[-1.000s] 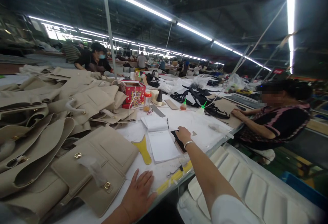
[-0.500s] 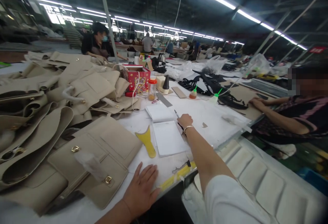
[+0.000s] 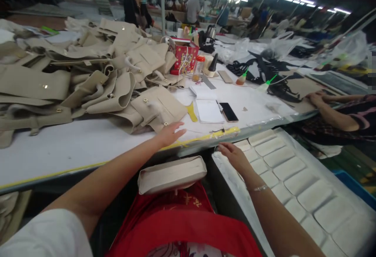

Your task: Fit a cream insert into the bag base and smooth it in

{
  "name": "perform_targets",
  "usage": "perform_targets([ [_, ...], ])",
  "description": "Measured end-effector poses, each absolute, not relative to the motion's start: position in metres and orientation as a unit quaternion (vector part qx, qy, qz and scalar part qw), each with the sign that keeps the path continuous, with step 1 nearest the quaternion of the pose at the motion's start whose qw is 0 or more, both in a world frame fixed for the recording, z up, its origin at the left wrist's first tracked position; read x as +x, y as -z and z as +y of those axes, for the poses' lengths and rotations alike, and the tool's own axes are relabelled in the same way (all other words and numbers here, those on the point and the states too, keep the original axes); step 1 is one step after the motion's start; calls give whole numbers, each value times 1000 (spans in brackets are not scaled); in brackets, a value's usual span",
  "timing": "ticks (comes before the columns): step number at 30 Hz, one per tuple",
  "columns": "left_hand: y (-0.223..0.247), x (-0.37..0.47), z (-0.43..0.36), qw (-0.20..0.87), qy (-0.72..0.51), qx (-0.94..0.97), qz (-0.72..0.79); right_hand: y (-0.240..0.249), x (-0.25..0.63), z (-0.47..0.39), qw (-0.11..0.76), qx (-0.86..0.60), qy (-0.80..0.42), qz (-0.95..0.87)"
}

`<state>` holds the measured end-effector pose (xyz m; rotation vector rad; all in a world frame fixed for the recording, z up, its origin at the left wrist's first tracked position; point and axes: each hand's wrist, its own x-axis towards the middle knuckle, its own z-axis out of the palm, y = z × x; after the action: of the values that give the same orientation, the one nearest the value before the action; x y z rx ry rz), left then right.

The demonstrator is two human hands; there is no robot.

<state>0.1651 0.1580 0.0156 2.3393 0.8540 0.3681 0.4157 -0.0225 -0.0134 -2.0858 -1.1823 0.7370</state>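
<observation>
The table (image 3: 73, 143) is white with a yellow strip along its edge. The bag pieces (image 3: 88, 76) piled on it are beige with tiny gold clasps. The notebook (image 3: 209, 110) is white, and the phone (image 3: 228, 112) beside it is black. The box (image 3: 186, 56) is red with colourful patterns. The apron (image 3: 182, 225) is red.

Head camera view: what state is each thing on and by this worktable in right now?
Left hand: open, flat on the table edge.
Right hand: open, empty, at the padded tray's corner.
Phone: lying flat, screen dark.
Notebook: open, blank pages.
Beige bag piece: lying flat, flaps closed.
Padded tray: pockets all filled.
</observation>
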Motion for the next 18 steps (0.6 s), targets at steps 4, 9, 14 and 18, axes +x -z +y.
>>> perform_targets([
  [4,-25,38,110,349,-196,806,437,30,356,-61,409,-722,-418,-369],
  [9,27,-24,35,466,-199,649,567,43,320,-47,378,-725,-384,-429],
  [14,55,-5,10,530,-243,612,534,52,310,-43,375,-715,-429,-405],
  [18,55,4,12,483,-265,643,532,52,302,-56,385,-731,-438,-354],
])
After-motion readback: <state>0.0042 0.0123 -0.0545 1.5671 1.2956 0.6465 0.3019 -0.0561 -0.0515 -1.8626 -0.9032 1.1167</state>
